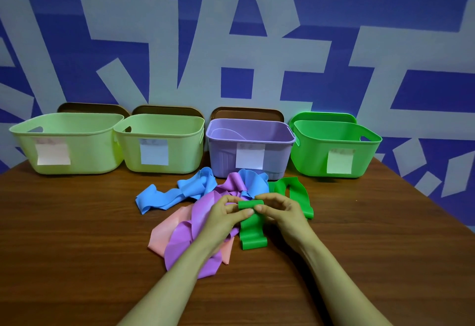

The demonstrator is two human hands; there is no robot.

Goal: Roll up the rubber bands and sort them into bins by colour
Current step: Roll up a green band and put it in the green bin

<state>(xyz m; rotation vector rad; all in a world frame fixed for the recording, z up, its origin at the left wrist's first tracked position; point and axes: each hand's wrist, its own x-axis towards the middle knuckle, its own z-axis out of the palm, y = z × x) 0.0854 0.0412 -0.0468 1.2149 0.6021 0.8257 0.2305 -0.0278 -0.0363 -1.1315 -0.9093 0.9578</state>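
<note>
Both hands work the green band [253,233] near the middle of the table [77,223], at 6 o'clock from the purple bin [223,146]. The left hand [225,214] and the right hand [281,210] each pinch one end of a short roll just begun, fingers curled over it, so each grip is narrow and closed on the band. The loose tail trails toward 6 o'clock, just beside the purple band [185,243] and the pink band [164,233]; the blue band [164,198] sprawls at 10 o'clock. To roll well, I would draw the tail flat and taut, wind both ends at an equal pace so the edges line up, and lift the tail clear of the pile. A slack pinch would likely let the rubber spring open. The green bin [313,156] stands at 1 o'clock. More green lies at 2 o'clock; whether it is the same band I cannot tell.
</note>
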